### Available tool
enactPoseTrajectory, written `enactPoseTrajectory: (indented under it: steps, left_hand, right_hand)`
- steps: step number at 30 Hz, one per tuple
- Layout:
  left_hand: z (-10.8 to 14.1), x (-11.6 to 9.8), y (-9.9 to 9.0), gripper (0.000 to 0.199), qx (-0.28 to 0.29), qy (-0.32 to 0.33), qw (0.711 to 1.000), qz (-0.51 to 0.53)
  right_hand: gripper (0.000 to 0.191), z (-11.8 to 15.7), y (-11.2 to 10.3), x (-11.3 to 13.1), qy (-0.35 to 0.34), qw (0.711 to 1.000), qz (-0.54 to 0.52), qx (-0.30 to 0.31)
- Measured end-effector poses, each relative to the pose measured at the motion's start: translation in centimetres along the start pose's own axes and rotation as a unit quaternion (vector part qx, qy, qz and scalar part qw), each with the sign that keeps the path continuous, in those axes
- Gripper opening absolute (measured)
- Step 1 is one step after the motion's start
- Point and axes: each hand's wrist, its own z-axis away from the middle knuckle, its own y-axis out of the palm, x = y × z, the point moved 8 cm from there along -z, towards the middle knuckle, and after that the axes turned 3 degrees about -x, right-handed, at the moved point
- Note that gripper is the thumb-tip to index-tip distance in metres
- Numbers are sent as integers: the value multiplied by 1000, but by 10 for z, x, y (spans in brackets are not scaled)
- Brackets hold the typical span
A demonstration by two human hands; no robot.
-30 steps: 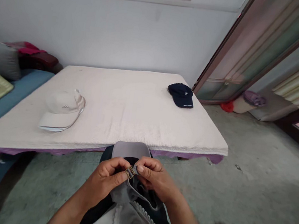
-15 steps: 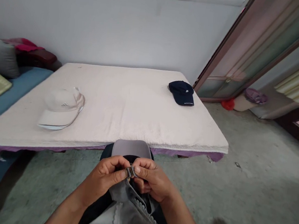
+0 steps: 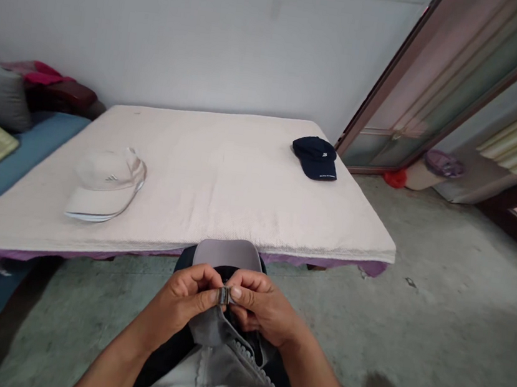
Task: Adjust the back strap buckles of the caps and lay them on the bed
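Note:
A grey baseball cap point(image 3: 228, 254) rests on my lap, its brim pointing away from me toward the table. Between my fingertips is the metal buckle point(image 3: 224, 296) of its back strap. My left hand point(image 3: 190, 295) pinches the buckle from the left, thumb and forefinger closed. From the right, my right hand point(image 3: 264, 307) pinches the strap right beside the buckle, with its other fingers curled beneath. My hands hide part of the cap's opening and most of the strap.
On the cream-covered table point(image 3: 213, 175) lie pale caps point(image 3: 106, 184), apparently stacked, at left and a navy cap point(image 3: 315, 158) at back right. A blue bed point(image 3: 66, 127) with a grey cushion point(image 3: 0, 93) adjoins at left. A bin point(image 3: 431, 171) stands by the sliding door point(image 3: 407, 92).
The buckle has turned slightly and sits more upright between my fingers. Both hands keep their pinch and have barely moved. The view has tilted down a little.

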Motion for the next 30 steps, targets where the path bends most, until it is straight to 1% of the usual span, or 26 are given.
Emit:
enactPoseTrajectory:
  steps: [2, 5, 10, 12, 16, 18, 25, 30]
  left_hand:
    - [0, 1, -1, 18, -4, -1, 1000, 4]
    - [1, 4, 1, 19, 5, -16, 1000, 27]
    - [0, 9, 1, 16, 3, -22, 998, 59]
    - [0, 9, 3, 14, 13, -23, 997, 67]
    - [1, 3, 12, 12, 59, -19, 995, 79]
    - [1, 1, 15, 12, 69, -15, 994, 84]
    - [2, 3, 13, 12, 63, -12, 993, 94]
    - [3, 4, 11, 11, 59, -13, 992, 111]
  right_hand:
    - [22, 0, 1, 0, -12, 1000, -19, 6]
    - [23, -1, 3, 2, -40, 998, -41, 17]
    - [29, -2, 8, 2, -59, 997, -30, 49]
    - [29, -2, 8, 3, -61, 996, -20, 54]
    - [27, -3, 3, 5, -61, 997, 17, 39]
    - [26, -2, 2, 7, -65, 997, 28, 36]
    - [25, -1, 3, 8, -73, 996, 44, 36]
    - [31, 0, 4, 10, -73, 994, 72, 24]
